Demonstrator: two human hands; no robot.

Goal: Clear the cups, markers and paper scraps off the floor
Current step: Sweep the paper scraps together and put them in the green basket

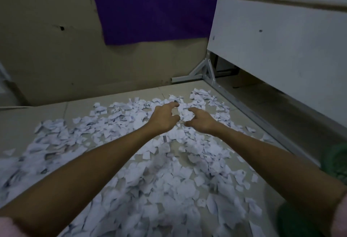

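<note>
Both arms reach out over a floor strewn with torn paper.

Paper scraps (169,189) cover the pale tiled floor (37,116) from its near edge to its far edge — lying flat at every angle, no shared long axis. Left hand (163,117) and right hand (201,120) hover side by side over the far scraps, each grip released, fingers loosely curled, grasping nothing. Beyond — a beige wall (47,58) with purple cloth (155,5); a white cabinet (281,39) at the floor's far right corner.

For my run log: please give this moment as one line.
left hand: open | right hand: open | both above paper scraps | floor: uncleared
</note>
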